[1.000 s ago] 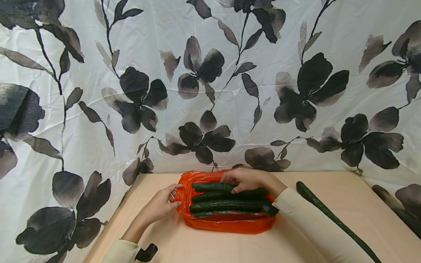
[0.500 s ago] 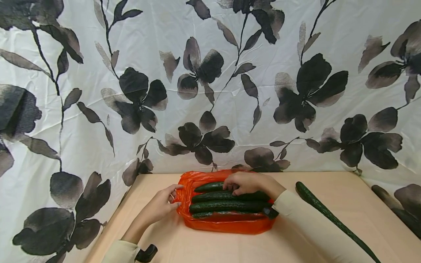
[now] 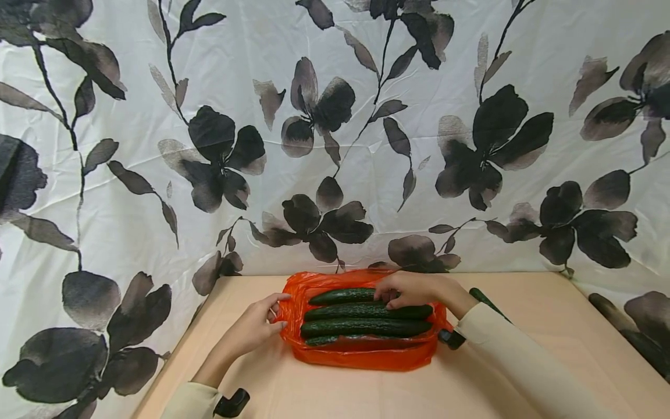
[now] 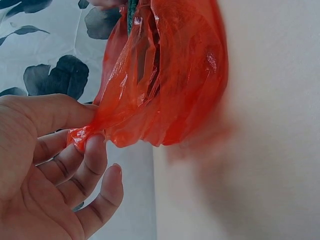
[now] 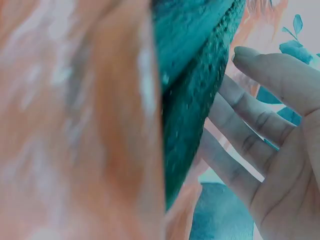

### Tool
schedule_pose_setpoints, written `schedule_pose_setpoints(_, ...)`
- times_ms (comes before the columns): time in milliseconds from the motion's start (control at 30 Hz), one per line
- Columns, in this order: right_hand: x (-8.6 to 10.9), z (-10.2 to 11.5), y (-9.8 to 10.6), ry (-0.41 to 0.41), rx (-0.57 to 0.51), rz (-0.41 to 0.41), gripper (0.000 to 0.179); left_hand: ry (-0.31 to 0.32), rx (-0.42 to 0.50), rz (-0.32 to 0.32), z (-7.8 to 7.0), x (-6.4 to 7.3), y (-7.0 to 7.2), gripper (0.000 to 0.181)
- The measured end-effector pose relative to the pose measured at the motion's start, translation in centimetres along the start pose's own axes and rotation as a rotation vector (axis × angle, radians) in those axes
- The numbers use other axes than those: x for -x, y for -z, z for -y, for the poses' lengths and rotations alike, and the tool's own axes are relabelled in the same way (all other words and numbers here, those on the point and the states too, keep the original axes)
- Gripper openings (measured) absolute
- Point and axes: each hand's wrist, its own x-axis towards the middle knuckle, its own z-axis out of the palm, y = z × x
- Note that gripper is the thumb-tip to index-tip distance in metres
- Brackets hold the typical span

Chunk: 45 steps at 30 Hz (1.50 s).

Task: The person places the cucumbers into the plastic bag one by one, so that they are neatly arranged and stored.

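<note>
Several dark green cucumbers (image 3: pixel 366 327) lie side by side in an orange-red plastic bag (image 3: pixel 366 361) on the table. The front one is partly covered by the bag's edge. My left hand (image 3: pixel 251 327) pinches a twisted corner of the bag at its left end; the left wrist view shows that corner between thumb and fingers, the other fingers loose. Over the right part of the rearmost cucumber (image 3: pixel 340 296) is my right hand (image 3: pixel 410 289). In the right wrist view its nearly straight fingers (image 5: pixel 250 145) reach behind a bumpy cucumber (image 5: pixel 195 105), with the thumb apart.
Another long cucumber (image 3: pixel 487 301) lies on the table to the right, mostly hidden by my right sleeve (image 3: pixel 513 349). A flowered cloth (image 3: pixel 377 174) hangs behind the table's back edge. Small black devices sit at both wrists.
My right hand has slid right along the rearmost cucumber, and the right forearm now covers most of the separate cucumber. My left hand keeps its hold on the bag.
</note>
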Motion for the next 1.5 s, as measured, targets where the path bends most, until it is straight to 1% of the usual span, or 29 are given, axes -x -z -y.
schedule_pose_setpoints(267, 2.5, -0.3, 0.9, 0.03, -0.015, -0.058, 0.03, -0.009, -0.004, 0.002, 0.1, -0.1, 0.1, 0.052)
schedule_pose_setpoints(467, 4.3, -0.6, 1.5, -0.021, -0.026, -0.096, 0.031, -0.004, 0.003, 0.004, 0.1, -0.1, 0.1, 0.052)
schedule_pose_setpoints(600, 5.6, -1.0, 1.6, -0.055, -0.047, -0.107, 0.033, -0.001, 0.002, 0.003, 0.0, -0.1, 0.1, 0.051)
schedule_pose_setpoints(967, 9.8, -2.0, 1.5, -0.081, -0.126, -0.139, 0.032, -0.008, -0.003, -0.001, 0.0, 0.1, 0.3, 0.051)
schedule_pose_setpoints(1200, 12.5, -2.8, 1.2, -0.115, -0.072, -0.197, 0.033, -0.005, -0.002, -0.001, 0.0, 0.3, 0.3, 0.051)
schedule_pose_setpoints(1333, 14.1, -3.5, 1.0, -0.13, -0.059, -0.224, 0.037, -0.003, 0.002, 0.0, 0.0, 0.3, 0.3, 0.051)
schedule_pose_setpoints(1500, 16.0, -4.0, 0.6, -0.13, -0.067, -0.252, 0.037, -0.006, 0.003, 0.002, 0.0, 0.3, 0.3, 0.051)
